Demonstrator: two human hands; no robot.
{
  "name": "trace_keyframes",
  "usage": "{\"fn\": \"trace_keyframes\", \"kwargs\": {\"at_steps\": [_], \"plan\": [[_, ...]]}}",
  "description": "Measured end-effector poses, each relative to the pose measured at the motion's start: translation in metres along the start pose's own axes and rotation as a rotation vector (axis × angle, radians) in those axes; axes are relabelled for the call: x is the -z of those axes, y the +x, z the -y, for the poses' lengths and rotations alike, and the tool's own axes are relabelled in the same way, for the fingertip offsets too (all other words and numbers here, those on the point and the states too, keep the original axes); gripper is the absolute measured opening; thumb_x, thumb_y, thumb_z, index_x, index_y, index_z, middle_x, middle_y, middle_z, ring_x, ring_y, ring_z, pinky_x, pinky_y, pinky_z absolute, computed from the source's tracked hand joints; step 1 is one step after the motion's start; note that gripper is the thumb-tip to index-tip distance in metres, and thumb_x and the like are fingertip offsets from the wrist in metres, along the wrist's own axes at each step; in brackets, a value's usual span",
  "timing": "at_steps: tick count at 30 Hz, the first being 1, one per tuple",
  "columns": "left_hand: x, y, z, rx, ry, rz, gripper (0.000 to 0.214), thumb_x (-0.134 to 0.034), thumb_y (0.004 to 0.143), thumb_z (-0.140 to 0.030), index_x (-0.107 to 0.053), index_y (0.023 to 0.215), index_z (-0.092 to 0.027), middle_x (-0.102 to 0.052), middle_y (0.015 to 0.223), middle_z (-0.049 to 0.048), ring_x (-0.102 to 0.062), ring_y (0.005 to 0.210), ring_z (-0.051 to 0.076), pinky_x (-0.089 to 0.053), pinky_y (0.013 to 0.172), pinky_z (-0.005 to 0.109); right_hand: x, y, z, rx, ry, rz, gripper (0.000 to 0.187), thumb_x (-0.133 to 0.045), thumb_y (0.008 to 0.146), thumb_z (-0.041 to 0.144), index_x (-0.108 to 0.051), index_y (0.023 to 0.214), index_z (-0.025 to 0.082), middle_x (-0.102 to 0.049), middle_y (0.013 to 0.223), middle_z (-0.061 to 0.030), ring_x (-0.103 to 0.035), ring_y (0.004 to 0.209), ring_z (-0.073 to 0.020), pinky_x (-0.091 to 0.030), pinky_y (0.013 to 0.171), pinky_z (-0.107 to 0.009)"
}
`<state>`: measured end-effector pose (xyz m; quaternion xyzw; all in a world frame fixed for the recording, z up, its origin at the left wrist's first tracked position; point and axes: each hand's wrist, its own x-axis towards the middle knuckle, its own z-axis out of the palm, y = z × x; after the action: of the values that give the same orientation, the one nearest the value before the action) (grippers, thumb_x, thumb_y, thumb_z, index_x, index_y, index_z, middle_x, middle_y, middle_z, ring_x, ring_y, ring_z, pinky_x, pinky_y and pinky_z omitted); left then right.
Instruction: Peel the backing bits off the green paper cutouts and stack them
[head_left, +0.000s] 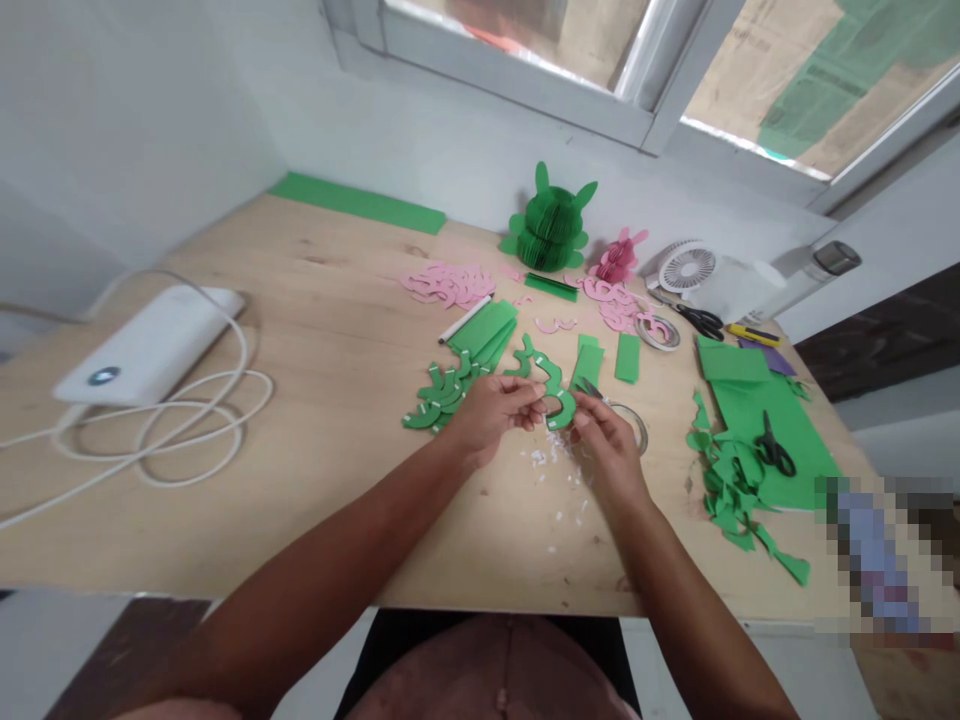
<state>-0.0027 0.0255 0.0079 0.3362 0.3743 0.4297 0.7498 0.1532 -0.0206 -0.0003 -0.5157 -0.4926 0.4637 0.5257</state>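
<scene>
A wavy green paper cutout (559, 408) with small white strips on it is held up over the table. My left hand (499, 405) pinches its left side. The closed fingertips of my right hand (609, 440) are at its right edge. A dark pointed metal tip (589, 387) shows just behind my right hand; the rest of that tool is hidden. Beside that hand is a roll of tape (634, 425), partly covered. Tiny white scraps (551, 457) are scattered below the hands. Similar green cutouts (442, 392) with white strips are piled left of my left hand.
Pink cutouts (450, 284), a green paper figure (553, 230) and a pink one (619, 258) stand or lie behind. Rightward are black scissors (772, 445), green sheets (795, 470), scraps (731, 485), a yellow cutter (754, 335) and a fan (686, 268). A white corded device (150, 345) lies left.
</scene>
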Motion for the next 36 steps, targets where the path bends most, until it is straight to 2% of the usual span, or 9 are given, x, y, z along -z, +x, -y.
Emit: {"fn": "trace_keyframes", "kwargs": {"at_steps": [3, 8, 11, 17, 23, 30, 36], "plan": [[-0.0017, -0.0005, 0.0013, -0.003, -0.017, 0.003, 0.016, -0.07, 0.064, -0.025, -0.062, 0.063, -0.011, -0.061, 0.056, 0.0017, -0.053, 0.049, 0.009, -0.038, 0.05, 0.023, 0.0006, 0.0003, -0.0031, -0.052, 0.064, 0.025, 0.024, -0.061, 0.078, 0.035, -0.065, 0.097, 0.022, -0.064, 0.074, -0.0004, -0.052, 0.06, -0.0125, -0.041, 0.057, -0.025], [-0.0033, -0.0008, 0.002, -0.004, -0.022, -0.01, 0.017, -0.071, 0.063, -0.026, -0.062, 0.064, -0.012, -0.062, 0.057, 0.0017, -0.054, 0.048, 0.009, -0.039, 0.051, 0.023, 0.0028, 0.0006, -0.0057, -0.074, 0.097, 0.075, 0.017, -0.06, 0.079, 0.032, -0.065, 0.091, 0.021, -0.061, 0.067, 0.0006, -0.05, 0.059, -0.0111, -0.038, 0.056, -0.023], [-0.0031, -0.0005, 0.0023, -0.007, -0.026, -0.01, 0.017, -0.071, 0.062, -0.026, -0.063, 0.065, -0.012, -0.062, 0.057, 0.0017, -0.054, 0.049, 0.009, -0.04, 0.051, 0.024, 0.0027, 0.0005, -0.0057, -0.078, 0.07, 0.065, 0.013, -0.06, 0.079, 0.03, -0.064, 0.085, 0.019, -0.06, 0.067, 0.0003, -0.049, 0.058, -0.0108, -0.037, 0.055, -0.023], [-0.0032, -0.0004, 0.0024, -0.019, -0.011, -0.022, 0.016, -0.071, 0.063, -0.025, -0.063, 0.065, -0.011, -0.062, 0.058, 0.0018, -0.054, 0.048, 0.009, -0.04, 0.051, 0.023, 0.0004, 0.0006, -0.0055, -0.096, 0.096, 0.057, 0.012, -0.061, 0.076, 0.028, -0.063, 0.084, 0.02, -0.061, 0.069, 0.0009, -0.052, 0.06, -0.0116, -0.039, 0.057, -0.024], [-0.0053, -0.0019, 0.0012, -0.034, 0.006, -0.033, 0.015, -0.07, 0.064, -0.025, -0.063, 0.065, -0.011, -0.062, 0.056, 0.0018, -0.053, 0.048, 0.009, -0.041, 0.051, 0.023, -0.0007, 0.0013, -0.0066, -0.099, 0.111, 0.049, 0.008, -0.063, 0.073, 0.026, -0.063, 0.079, 0.021, -0.057, 0.062, 0.0039, -0.05, 0.055, -0.0103, -0.038, 0.055, -0.023], [-0.0081, -0.0028, 0.0009, -0.095, 0.076, -0.074, 0.015, -0.069, 0.063, -0.026, -0.063, 0.064, -0.012, -0.063, 0.056, 0.0026, -0.054, 0.049, 0.01, -0.042, 0.05, 0.023, 0.0006, 0.0007, -0.0053, -0.103, 0.102, 0.052, 0.016, -0.063, 0.072, 0.027, -0.061, 0.086, 0.021, -0.062, 0.067, 0.0017, -0.053, 0.058, -0.0122, -0.038, 0.053, -0.024], [-0.0097, -0.0025, 0.0017, -0.133, 0.119, -0.079, 0.014, -0.068, 0.064, -0.026, -0.064, 0.063, -0.013, -0.063, 0.056, 0.002, -0.054, 0.049, 0.01, -0.042, 0.049, 0.023, 0.0012, 0.0007, -0.0043, -0.07, 0.021, 0.026, 0.016, -0.06, 0.076, 0.032, -0.062, 0.087, 0.019, -0.059, 0.064, 0.0018, -0.048, 0.054, -0.0107, -0.038, 0.055, -0.025]]}}
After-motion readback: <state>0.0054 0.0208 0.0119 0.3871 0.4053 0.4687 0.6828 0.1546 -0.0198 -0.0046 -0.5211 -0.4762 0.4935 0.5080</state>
